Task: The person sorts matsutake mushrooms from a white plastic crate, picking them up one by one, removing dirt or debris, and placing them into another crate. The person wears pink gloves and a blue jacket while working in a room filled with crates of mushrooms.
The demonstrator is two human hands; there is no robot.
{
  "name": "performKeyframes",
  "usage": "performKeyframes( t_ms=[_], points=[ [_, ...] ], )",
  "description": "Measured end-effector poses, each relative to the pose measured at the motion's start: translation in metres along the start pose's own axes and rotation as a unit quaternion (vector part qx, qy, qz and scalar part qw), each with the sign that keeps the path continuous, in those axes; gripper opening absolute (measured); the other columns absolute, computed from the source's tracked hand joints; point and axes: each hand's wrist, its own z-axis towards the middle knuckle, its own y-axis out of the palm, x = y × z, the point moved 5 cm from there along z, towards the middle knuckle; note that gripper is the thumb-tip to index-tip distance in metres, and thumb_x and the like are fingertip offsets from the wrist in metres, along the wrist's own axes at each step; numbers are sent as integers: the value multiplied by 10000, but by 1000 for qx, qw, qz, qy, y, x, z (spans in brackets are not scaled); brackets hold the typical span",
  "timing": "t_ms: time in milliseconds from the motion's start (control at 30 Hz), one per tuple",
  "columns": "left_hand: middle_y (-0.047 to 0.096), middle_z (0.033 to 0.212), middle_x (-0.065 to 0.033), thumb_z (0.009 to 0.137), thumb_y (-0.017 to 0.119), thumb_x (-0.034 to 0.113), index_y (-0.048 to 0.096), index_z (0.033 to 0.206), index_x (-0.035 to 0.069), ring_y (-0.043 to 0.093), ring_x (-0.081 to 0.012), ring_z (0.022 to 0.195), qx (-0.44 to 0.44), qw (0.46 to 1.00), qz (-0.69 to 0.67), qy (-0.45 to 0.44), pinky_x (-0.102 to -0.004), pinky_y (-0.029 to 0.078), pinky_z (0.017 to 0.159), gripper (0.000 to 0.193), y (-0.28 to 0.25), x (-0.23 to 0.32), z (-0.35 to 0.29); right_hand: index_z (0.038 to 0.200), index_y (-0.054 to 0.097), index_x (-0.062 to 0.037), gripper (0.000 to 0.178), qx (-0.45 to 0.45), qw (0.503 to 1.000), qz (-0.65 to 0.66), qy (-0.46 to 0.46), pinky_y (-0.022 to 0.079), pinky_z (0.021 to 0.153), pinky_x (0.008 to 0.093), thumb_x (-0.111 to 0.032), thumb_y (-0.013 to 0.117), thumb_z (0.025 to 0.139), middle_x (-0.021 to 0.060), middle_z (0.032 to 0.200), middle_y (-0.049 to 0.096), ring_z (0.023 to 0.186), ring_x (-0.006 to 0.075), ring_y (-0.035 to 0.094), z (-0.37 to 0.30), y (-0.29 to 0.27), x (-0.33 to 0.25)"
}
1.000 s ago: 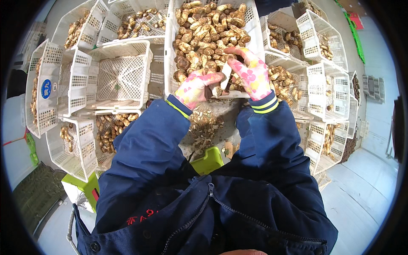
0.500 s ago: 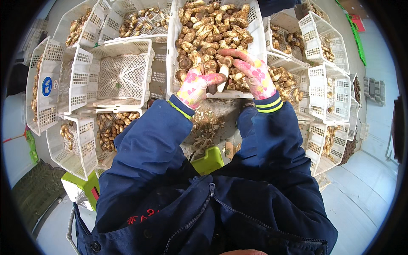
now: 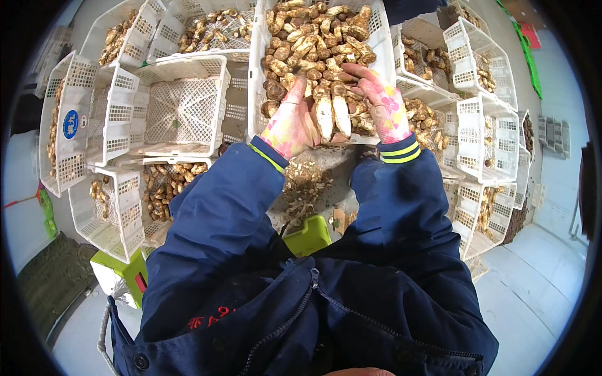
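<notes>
Two long pale-stemmed mushrooms (image 3: pixel 341 114) lie side by side, brown caps up, at the near end of a white crate (image 3: pixel 253 94) heaped with mushrooms (image 3: pixel 304 47). My left hand (image 3: pixel 293 124), in a pink floral glove, cradles the pair from below and the left; its thumb points up and its fingers pass partly hidden under the stems. My right hand (image 3: pixel 384 103), gloved alike, hovers over the heap just right of the pair. Its fingers are apart and reach left, with nothing visibly held in them.
White crates with mushrooms stand on both sides, among them a tilted right-hand crate (image 3: pixel 480 128). A bare-bottomed crate (image 3: pixel 182 113) stands at left. Trimmings (image 3: pixel 304 188) litter the floor between my knees, near a lime-green plastic stool (image 3: pixel 307 237).
My left hand has turned palm up, thumb raised, and two mushrooms now lie side by side over its fingers. My right hand's fingers have shifted slightly right, away from the mushroom held earlier.
</notes>
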Motion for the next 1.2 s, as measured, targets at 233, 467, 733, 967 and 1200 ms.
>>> performKeyframes(
  t_ms=[233, 467, 733, 967, 1200],
  points=[
    [550, 1207, -208, 930, 485, 212, 394, 1295, 17, 593, -289, 1043, -5, 995, 97, 37, -439, 516, 852, 424, -5, 8, -8, 1128, 588, -20, 300, 11, 948, -319, -19, 463, 856, 331, -188, 510, 892, 157, 1052, 631, 992, 253, 605, 3, -22, 21],
    [625, 1054, -179, 879, 509, 50, 505, 1157, -77, 635, -247, 940, 10, 981, 169, 92, -364, 535, 823, 305, -2, 18, -13, 957, 625, -39, 278, -152, 850, -503, 42, 472, 768, 431, -275, 566, 821, 197, 860, 633, 852, 363, 602, -12, -12, 82],
    [627, 1042, -190, 875, 510, 47, 486, 1170, -93, 640, -271, 925, 31, 974, 200, 101, -383, 536, 821, 327, -4, 19, -16, 952, 636, -63, 261, -166, 902, -392, 76, 479, 748, 418, -281, 562, 830, 177, 838, 641, 833, 338, 613, -15, -2, 80],
    [563, 1165, -219, 917, 462, 158, 430, 1245, -67, 593, -321, 1031, -10, 993, 111, 40, -457, 486, 907, 399, -8, 13, -10, 917, 653, -51, 342, -218, 875, -419, 102, 472, 779, 398, -356, 629, 762, 163, 830, 648, 882, 332, 606, -27, 13, 84],
    [602, 1103, -194, 899, 476, 102, 491, 1189, -109, 600, -279, 1010, 22, 984, 171, 50, -404, 477, 912, 359, -13, 15, -13, 961, 659, -39, 359, -245, 814, -515, 107, 472, 787, 413, -342, 561, 796, 207, 861, 645, 849, 353, 614, -23, 25, 57]
  ],
)
